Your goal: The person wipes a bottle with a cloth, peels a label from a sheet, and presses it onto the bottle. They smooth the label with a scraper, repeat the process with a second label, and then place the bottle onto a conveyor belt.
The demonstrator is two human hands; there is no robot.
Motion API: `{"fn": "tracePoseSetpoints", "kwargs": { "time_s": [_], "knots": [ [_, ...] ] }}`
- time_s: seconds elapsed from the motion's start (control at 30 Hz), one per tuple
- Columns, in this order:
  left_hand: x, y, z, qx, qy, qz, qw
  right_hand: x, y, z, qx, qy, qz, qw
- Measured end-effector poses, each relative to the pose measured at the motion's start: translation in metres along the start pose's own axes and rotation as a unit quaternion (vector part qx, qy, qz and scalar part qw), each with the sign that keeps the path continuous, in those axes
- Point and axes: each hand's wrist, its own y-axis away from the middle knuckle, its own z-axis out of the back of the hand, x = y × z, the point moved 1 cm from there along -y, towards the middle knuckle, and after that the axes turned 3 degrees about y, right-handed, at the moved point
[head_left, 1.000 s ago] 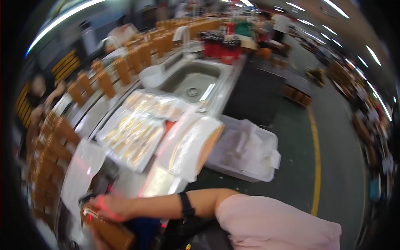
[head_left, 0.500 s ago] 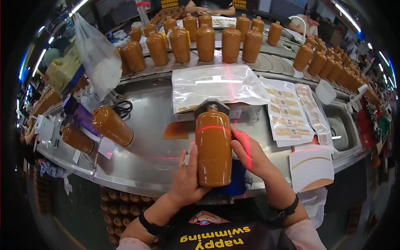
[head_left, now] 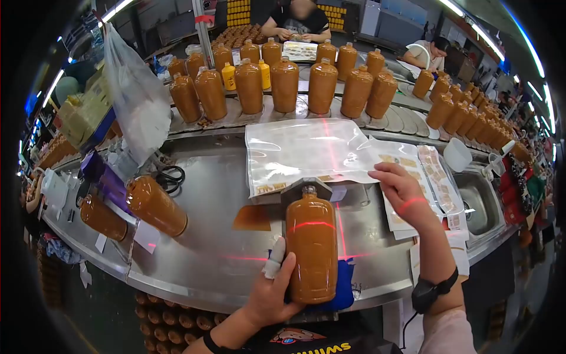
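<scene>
A glossy brown bottle [head_left: 311,248] lies on a blue cloth [head_left: 346,286], its neck in the notch of a dark angular holder [head_left: 306,186] and its base toward me. My left hand [head_left: 268,292] is closed against its left side and base, with a white wrap on one finger. A red laser line crosses the bottle. My right hand [head_left: 402,192] is off the bottle, fingers stretched over the right edge of a clear plastic sheet [head_left: 306,147]. Below that hand lie sheets of printed gold labels [head_left: 407,162].
Brown bottles [head_left: 285,85] stand in a row on the conveyor behind the bench. Two more bottles [head_left: 156,206] lean at the left. A plastic bag [head_left: 138,100] hangs at the left; a sink [head_left: 483,203] is at the right. A person [head_left: 298,23] sits across.
My right hand has left the bottle and moved up and right to the sheets. My left hand stays on the bottle. The view has tilted upward, and the conveyor bottles have shifted.
</scene>
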Motion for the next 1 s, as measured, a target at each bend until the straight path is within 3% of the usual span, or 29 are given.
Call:
{"fn": "tracePoseSetpoints", "kwargs": {
  "time_s": [0.07, 0.17, 0.2, 0.27, 0.33, 0.47, 0.53, 1.0],
  "knots": [
    [-0.003, -0.002, 0.007, -0.005, 0.043, 0.024, 0.999, -0.015, -0.019, -0.002, 0.036, 0.049, 0.012, 0.998],
    [0.011, -0.006, 0.040, 0.079, 0.069, 0.062, 0.993, -0.020, -0.043, -0.010, 0.091, 0.086, 0.036, 0.991],
    [0.018, -0.013, 0.052, 0.032, -0.037, 0.038, 0.998, -0.020, -0.052, -0.013, 0.106, 0.090, 0.044, 0.989],
    [0.040, -0.033, 0.071, -0.033, -0.087, 0.127, 0.988, -0.022, -0.066, -0.019, 0.134, 0.097, 0.046, 0.985],
    [0.058, -0.072, 0.083, -0.049, -0.227, 0.098, 0.968, -0.023, -0.077, -0.028, 0.143, 0.094, 0.050, 0.984],
    [0.097, -0.104, 0.082, 0.057, -0.286, 0.032, 0.956, -0.028, -0.082, -0.038, 0.155, 0.108, 0.024, 0.982],
    [0.111, -0.106, 0.081, 0.065, -0.294, -0.007, 0.954, -0.034, -0.077, -0.039, 0.155, 0.126, 0.025, 0.980],
    [0.115, -0.109, 0.099, 0.080, -0.200, 0.013, 0.976, -0.038, -0.057, -0.034, 0.142, 0.113, 0.024, 0.983]
  ]
}}
